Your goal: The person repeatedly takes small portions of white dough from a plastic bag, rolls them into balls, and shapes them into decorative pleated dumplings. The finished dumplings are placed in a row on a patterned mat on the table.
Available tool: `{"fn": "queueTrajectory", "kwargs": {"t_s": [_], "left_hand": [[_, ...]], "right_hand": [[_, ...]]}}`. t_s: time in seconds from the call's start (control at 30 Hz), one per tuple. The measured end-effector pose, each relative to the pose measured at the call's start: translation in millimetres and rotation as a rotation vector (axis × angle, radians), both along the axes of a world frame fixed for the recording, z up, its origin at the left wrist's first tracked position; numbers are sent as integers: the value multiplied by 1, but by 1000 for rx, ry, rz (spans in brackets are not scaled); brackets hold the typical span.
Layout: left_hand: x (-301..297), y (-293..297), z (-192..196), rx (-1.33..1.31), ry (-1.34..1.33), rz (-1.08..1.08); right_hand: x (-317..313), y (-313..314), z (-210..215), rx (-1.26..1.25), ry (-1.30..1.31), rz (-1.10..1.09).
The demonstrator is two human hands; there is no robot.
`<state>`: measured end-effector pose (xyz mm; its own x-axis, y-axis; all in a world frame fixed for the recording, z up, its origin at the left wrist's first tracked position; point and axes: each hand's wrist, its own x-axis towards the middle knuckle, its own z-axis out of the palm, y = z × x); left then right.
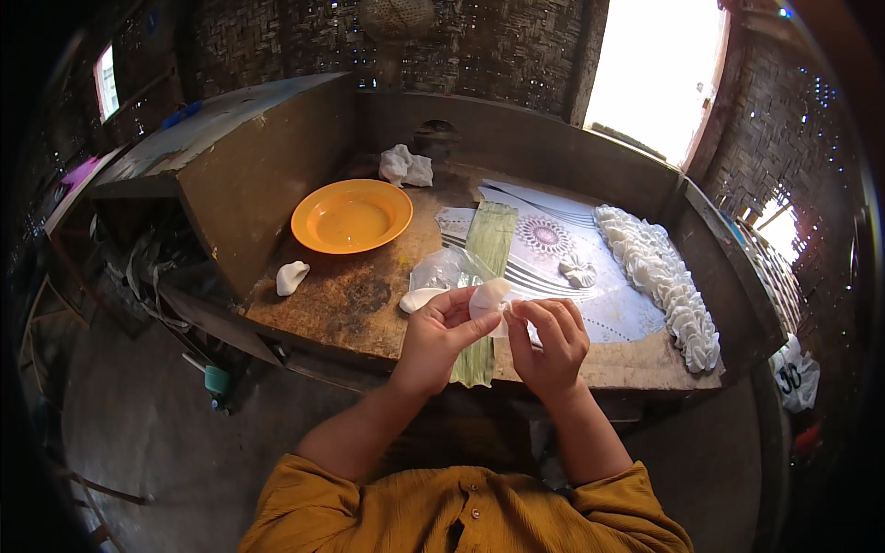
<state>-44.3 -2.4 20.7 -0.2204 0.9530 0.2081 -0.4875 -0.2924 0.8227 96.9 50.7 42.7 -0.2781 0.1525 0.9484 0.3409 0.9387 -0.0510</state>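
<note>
Between my hands is a thin, soft white piece, dough-like in look, held up over the near edge of the table. My left hand pinches it from the left between thumb and fingers. On the other side, the fingertips of my right hand are closed on its edge. Behind my left fingers lies a white lump, partly covered, beside a clear plastic sheet. A long green leaf strip runs under the hands toward the back. One white ruffled rosette rests on the patterned white sheet.
Ruffled white pieces stand in a long row along the right. An orange plate sits at the back left, with a crumpled white bundle behind it. Another white lump lies by the wooden box.
</note>
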Motion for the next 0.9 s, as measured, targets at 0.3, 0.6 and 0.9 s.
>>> {"fn": "queueTrajectory", "kwargs": {"t_s": [0.3, 0.6, 0.9], "left_hand": [[6, 1, -6, 33, 169, 81], [3, -2, -5, 38, 108, -75], [4, -3, -1, -15, 132, 5]], "right_hand": [[9, 5, 14, -1, -177, 78], [8, 7, 14, -357, -128, 293], [10, 2, 17, -458, -200, 299]]}}
